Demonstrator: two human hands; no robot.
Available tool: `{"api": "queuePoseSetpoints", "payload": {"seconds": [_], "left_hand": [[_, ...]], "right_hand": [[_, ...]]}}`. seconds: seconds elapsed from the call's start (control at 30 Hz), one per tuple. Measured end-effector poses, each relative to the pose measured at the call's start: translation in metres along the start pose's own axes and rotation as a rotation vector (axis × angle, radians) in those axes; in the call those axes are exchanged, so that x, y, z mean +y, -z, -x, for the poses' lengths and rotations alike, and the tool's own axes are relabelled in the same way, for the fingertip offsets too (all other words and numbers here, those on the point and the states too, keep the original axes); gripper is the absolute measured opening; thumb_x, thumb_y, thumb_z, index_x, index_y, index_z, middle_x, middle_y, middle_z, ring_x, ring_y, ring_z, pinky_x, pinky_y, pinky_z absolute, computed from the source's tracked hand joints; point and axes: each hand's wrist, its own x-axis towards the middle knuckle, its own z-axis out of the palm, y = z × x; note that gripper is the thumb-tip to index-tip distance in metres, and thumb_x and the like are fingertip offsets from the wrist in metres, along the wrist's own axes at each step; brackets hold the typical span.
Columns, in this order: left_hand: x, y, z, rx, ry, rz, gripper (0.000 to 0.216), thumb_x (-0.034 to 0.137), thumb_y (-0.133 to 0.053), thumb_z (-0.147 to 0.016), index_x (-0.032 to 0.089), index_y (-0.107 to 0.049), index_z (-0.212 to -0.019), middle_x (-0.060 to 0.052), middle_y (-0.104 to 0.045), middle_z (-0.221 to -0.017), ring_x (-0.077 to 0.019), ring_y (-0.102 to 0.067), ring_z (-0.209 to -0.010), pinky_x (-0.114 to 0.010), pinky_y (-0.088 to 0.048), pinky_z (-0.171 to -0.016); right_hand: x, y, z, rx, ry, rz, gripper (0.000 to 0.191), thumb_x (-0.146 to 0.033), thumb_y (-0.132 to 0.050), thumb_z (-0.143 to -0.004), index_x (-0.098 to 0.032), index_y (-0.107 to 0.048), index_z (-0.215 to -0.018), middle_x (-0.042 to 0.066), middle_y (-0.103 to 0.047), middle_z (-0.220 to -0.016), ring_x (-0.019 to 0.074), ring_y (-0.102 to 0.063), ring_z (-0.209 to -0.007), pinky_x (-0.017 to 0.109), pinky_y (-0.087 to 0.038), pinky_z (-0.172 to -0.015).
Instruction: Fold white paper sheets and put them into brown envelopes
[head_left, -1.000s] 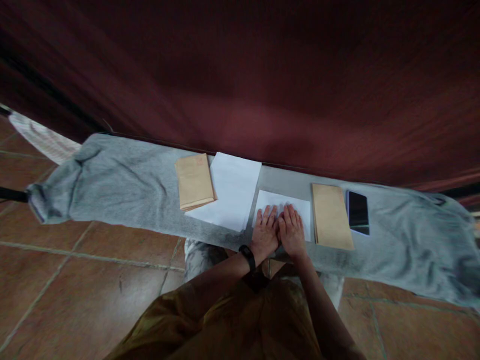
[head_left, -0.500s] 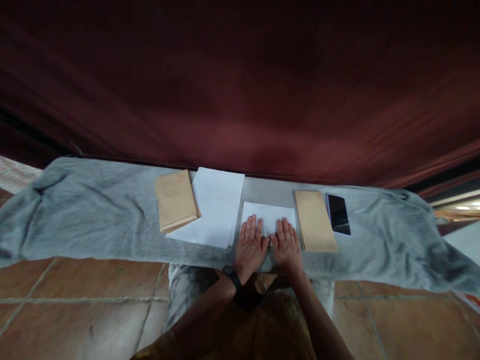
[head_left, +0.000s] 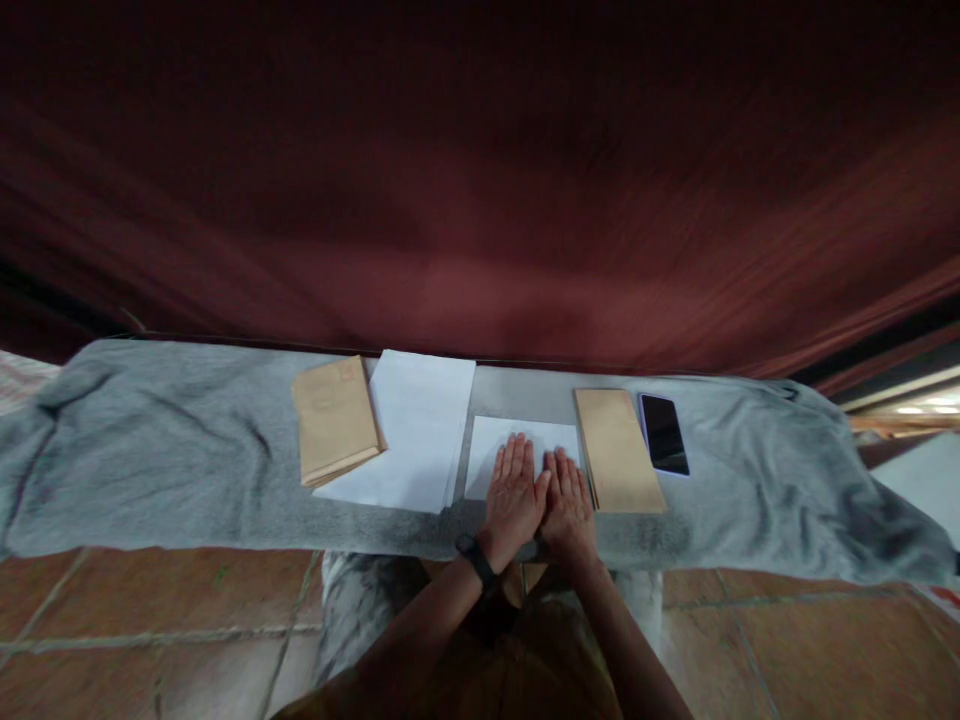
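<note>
A white sheet of paper [head_left: 487,440], apparently folded, lies on the grey cloth in front of me. My left hand [head_left: 515,497] rests flat on it, palm down with fingers stretched out. Close beside it, my right hand [head_left: 568,505] also lies flat on the sheet, its fingers extended. The two hands almost touch at the thumbs and cover the sheet's near edge. Just right of the sheet is a stack of brown envelopes [head_left: 619,450]. To its left lies a stack of larger white paper [head_left: 424,430].
More brown envelopes [head_left: 336,415] overlap the left corner of the white stack. A phone [head_left: 664,435] with a dark screen lies at the right. Grey cloth [head_left: 187,440] covers the narrow surface, with a dark red upright surface [head_left: 480,200] behind it.
My hands have drawn closer together on the sheet, with the left shifting right across it. The whole view has shifted slightly.
</note>
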Motion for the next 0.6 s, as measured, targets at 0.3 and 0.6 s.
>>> {"api": "queuePoseSetpoints", "payload": {"seconds": [0.3,0.6], "left_hand": [[-0.016,-0.012,-0.026,-0.012,-0.004,-0.020,0.065,0.047,-0.029,-0.103,0.005,-0.031,-0.153,-0.017,-0.032,-0.161,-0.0255,-0.024,-0.152,-0.048,-0.025,-0.124],[-0.040,-0.007,-0.015,0.079,0.119,-0.115,0.067,0.045,-0.029,-0.103,0.001,-0.028,-0.154,-0.022,-0.032,-0.160,-0.0294,-0.021,-0.152,-0.050,-0.026,-0.122]], "right_hand": [[-0.004,0.003,-0.003,0.034,0.027,0.015,0.066,-0.028,-0.038,-0.103,-0.012,-0.010,-0.161,0.018,-0.031,-0.161,0.0290,-0.034,-0.147,0.048,-0.031,-0.118],[-0.005,0.004,-0.005,-0.003,-0.026,0.007,0.066,-0.039,-0.039,-0.104,-0.014,-0.015,-0.161,0.016,-0.029,-0.162,0.0289,-0.036,-0.146,0.046,-0.031,-0.118]]}}
